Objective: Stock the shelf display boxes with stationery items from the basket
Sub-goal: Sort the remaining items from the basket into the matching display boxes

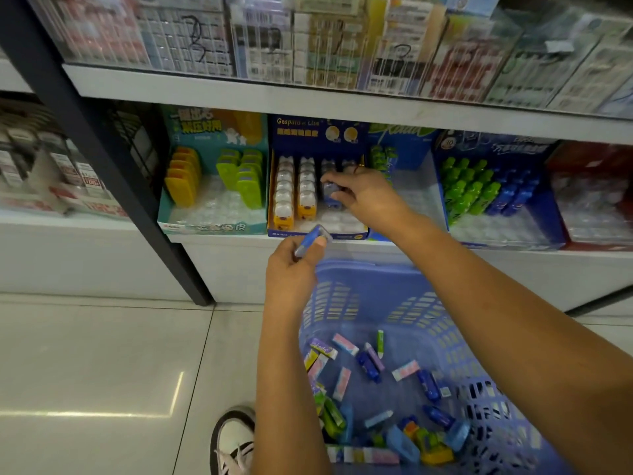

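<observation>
— Starting nearest: looking down at a white sneaker (pixel 235 438) planted on pale glossy floor tiles (pixel 102 354), just left of a lavender plastic basket (pixel 346 303).

— Carrying anything, that basket?

— Carrying loose stationery pieces (pixel 368 366) scattered over its bottom: pink-and-white, blue, green, yellow. Leaving bare patches between them.

— And the hands?

— Holding the left hand (pixel 291 272) just above the basket's far rim, fingers curling round a small blue piece (pixel 310 242). Holding the right hand (pixel 364 197) farther out, pinching a second blue piece (pixel 330 195) inside the navy display box (pixel 317 132), at its third row from the left.

— Leaving room in there?

— Showing two full rows of orange-based pieces at the left and open white tray at the front right. Touching a teal display box (pixel 212 132) on the left side, with a blue display box (pixel 493 147) of green and blue pieces farther right.

— Watching which edges?

— Noting the white shelf lip (pixel 212 238) under the boxes, a black upright post (pixel 113 159) slanting down on the left, and the upper shelf (pixel 342 108) overhanging close above, packed with blurred packets.
</observation>
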The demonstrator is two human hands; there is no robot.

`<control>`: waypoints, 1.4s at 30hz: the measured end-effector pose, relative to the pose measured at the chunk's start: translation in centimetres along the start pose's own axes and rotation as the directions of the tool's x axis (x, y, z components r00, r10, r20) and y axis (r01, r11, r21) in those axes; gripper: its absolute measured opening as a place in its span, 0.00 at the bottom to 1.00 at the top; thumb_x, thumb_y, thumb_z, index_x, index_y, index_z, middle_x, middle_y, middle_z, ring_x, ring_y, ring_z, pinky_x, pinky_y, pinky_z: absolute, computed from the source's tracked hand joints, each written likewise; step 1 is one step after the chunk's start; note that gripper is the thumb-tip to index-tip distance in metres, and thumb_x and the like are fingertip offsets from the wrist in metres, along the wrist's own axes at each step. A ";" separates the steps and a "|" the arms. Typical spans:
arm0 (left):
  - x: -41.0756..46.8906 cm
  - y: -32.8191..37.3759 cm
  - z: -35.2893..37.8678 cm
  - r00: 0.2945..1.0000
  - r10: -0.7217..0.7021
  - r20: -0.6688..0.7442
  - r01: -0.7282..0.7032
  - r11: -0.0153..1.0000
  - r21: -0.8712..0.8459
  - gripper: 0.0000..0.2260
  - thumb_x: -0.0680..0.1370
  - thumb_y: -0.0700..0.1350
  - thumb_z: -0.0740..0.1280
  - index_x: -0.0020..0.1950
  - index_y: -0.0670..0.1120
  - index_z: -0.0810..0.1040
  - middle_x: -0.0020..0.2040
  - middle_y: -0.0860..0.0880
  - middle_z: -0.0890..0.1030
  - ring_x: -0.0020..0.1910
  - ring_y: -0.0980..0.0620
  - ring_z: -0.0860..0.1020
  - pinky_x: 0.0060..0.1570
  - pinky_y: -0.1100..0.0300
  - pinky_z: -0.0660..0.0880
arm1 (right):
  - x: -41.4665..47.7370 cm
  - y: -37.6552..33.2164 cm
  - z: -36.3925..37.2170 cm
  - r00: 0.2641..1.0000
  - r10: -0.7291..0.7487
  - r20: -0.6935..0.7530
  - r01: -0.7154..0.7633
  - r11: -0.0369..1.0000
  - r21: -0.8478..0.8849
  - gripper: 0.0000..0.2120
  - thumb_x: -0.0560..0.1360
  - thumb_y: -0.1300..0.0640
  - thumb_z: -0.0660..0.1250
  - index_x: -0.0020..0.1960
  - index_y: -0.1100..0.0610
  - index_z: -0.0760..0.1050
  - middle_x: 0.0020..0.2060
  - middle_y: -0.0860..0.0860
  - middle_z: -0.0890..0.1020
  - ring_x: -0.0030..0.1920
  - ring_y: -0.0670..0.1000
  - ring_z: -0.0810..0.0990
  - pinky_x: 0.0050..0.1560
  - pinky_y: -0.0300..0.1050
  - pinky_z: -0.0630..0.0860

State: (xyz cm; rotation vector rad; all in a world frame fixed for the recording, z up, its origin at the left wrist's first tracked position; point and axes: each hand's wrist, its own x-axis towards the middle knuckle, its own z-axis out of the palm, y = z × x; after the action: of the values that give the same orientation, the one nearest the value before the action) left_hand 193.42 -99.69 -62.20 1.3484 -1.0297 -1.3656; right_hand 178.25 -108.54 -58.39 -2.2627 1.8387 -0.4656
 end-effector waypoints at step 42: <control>1.7 1.2 5.2 0.906 0.314 0.285 -0.421 0.586 0.692 0.20 0.79 0.46 0.65 0.69 0.42 0.70 0.67 0.44 0.73 0.68 0.46 0.68 0.62 0.58 0.67 | -2.2 1.7 -4.4 0.997 0.037 -0.064 -0.023 0.979 0.201 0.11 0.74 0.57 0.70 0.55 0.58 0.76 0.49 0.53 0.81 0.48 0.50 0.78 0.52 0.39 0.76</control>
State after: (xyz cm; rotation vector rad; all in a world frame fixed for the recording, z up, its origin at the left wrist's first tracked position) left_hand 188.36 -101.82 -61.15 1.4815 -1.9912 -0.7086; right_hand 174.72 -106.57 -55.17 -2.1076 1.7660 -0.6957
